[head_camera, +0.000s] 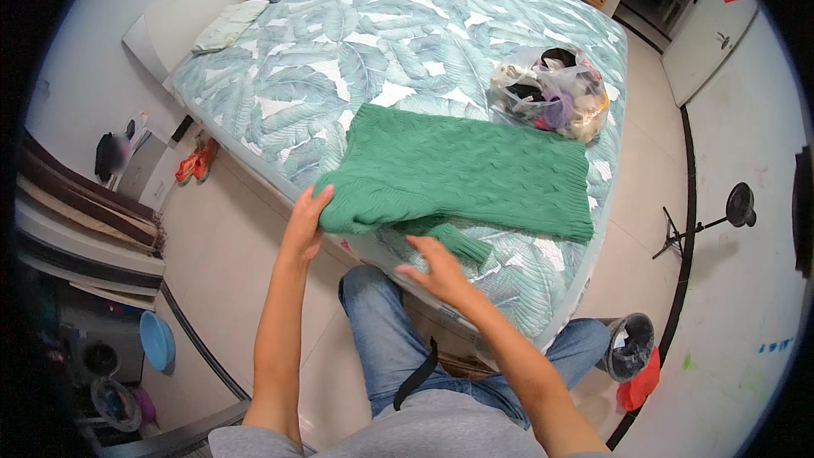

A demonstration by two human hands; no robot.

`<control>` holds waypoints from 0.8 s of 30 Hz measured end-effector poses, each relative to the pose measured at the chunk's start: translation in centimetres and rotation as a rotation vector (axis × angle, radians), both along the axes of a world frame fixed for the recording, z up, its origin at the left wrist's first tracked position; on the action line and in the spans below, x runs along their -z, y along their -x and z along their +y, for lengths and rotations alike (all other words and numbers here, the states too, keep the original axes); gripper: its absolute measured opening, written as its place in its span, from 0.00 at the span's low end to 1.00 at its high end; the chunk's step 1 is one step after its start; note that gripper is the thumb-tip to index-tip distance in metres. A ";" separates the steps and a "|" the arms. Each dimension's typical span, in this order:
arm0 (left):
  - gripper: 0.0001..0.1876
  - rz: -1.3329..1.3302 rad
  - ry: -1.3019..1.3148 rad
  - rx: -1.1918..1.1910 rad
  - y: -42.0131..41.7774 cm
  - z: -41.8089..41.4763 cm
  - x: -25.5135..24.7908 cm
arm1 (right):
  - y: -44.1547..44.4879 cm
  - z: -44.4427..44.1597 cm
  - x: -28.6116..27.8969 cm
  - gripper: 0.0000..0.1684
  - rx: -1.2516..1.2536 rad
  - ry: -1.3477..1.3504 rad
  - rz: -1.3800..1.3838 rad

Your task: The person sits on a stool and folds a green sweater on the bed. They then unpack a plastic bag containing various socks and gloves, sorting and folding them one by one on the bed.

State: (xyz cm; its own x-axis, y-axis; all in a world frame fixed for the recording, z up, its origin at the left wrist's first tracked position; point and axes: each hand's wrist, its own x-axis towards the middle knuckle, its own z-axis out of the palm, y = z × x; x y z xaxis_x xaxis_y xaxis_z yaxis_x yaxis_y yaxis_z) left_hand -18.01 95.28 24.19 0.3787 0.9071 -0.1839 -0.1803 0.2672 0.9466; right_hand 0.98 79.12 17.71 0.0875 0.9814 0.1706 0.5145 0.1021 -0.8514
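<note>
A green cable-knit sweater [458, 168] lies spread across the near part of a bed [407, 32] with a leaf-print cover. Its ribbed hem faces right, and one ribbed sleeve cuff [467, 245] pokes out from beneath the near edge. My left hand [306, 219] grips the sweater's left end at the mattress edge, the thumb on top and the fingers hidden behind the knit. Just short of the cuff, my right hand [435, 270] hovers with fingers apart and nothing in them.
A clear plastic bag of clothes [550, 95] sits beyond the sweater's right end. Folded cloth [230, 25] lies at the bed's far left. On the floor are orange shoes [196, 160], a blue basin [157, 340], a black-lined bin [628, 346] and a small tripod stand [677, 238].
</note>
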 end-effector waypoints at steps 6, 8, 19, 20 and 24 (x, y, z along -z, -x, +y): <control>0.17 -0.513 0.485 0.076 -1.6 2.2 -2.2 | 4.5 8.4 -0.7 0.54 0.383 -0.191 0.413; 0.17 -0.566 0.469 0.083 -1.8 2.9 -2.2 | 3.4 9.2 -1.5 0.43 0.471 -0.305 0.147; 0.15 0.042 0.059 0.017 -0.3 2.9 2.6 | 0.7 0.8 -8.0 0.39 -0.240 0.135 0.325; 0.17 0.214 -0.020 0.042 0.0 1.8 3.3 | -0.1 -0.9 -5.9 0.34 -0.276 0.237 0.201; 0.24 0.527 -0.027 0.249 2.8 -0.7 5.4 | -2.8 -4.5 -6.6 0.24 -0.139 0.299 -0.121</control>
State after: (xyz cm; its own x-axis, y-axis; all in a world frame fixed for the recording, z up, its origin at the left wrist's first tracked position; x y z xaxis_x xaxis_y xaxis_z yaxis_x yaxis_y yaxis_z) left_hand -20.79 94.55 18.84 0.4447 0.8095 -0.3834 0.3817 0.2159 0.8987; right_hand 3.79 74.59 24.35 -0.0541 0.9906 -0.1256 0.6120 -0.0665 -0.7880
